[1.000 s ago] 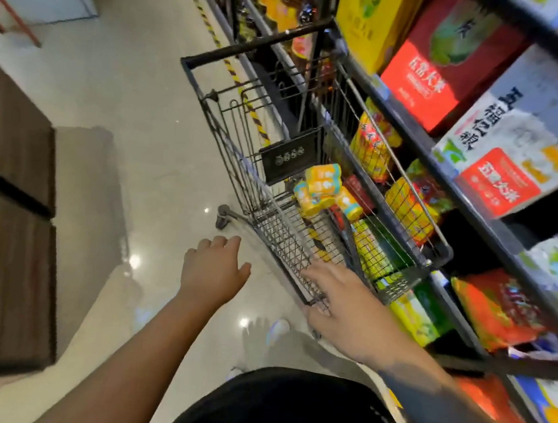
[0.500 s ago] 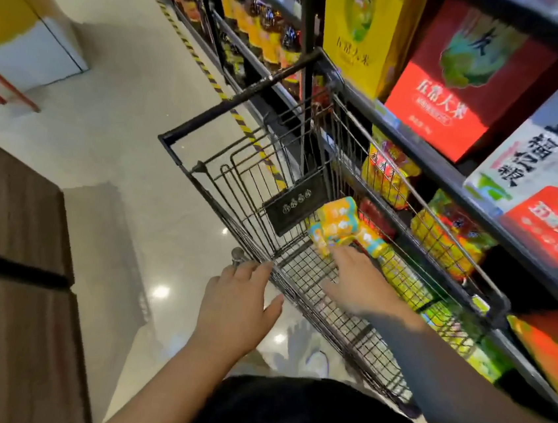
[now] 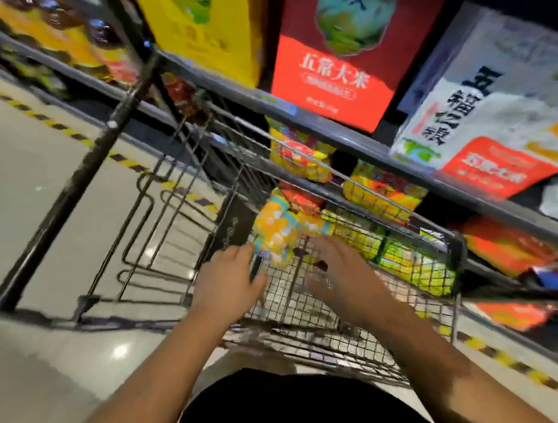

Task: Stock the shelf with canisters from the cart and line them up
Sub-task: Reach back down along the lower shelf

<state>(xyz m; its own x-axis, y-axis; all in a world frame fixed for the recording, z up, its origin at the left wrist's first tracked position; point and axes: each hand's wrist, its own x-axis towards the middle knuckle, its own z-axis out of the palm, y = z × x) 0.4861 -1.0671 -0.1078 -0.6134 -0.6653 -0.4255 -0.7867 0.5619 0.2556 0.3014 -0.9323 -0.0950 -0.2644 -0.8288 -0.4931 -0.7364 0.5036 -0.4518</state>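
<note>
Stocking run, pickup stage: nothing has left the cart (image 3: 298, 311) yet as far as I can see. Both hands are down inside it, going for the canisters (image 3: 277, 231), the yellow-and-blue bunch lying on the wire floor at the far end, just past my fingertips.

My left hand (image 3: 229, 280) is on the near-left side of the bunch, fingers straight and loose, not wrapped round anything. The tips look right at the lowest canister's edge, but it's so blurry I can't tell if they're touching. My right hand (image 3: 342, 280) is just right of the bunch, palm down, fingers spread over the mesh, also holding nothing.

What the next bit calls for, I reckon: close in from both sides and scoop the bunch, or curl each hand round one canister. They're lying tumbled on their sides rather than standing, so they'll probably roll on the wire if I only nudge them. Best to get the fingers properly round before lifting.

Then it's up and over the cart's rim to the shelf (image 3: 347, 139), which is beyond and to the right of my hands. I can't see an obvious gap from here, so finding the spot comes first.
</note>
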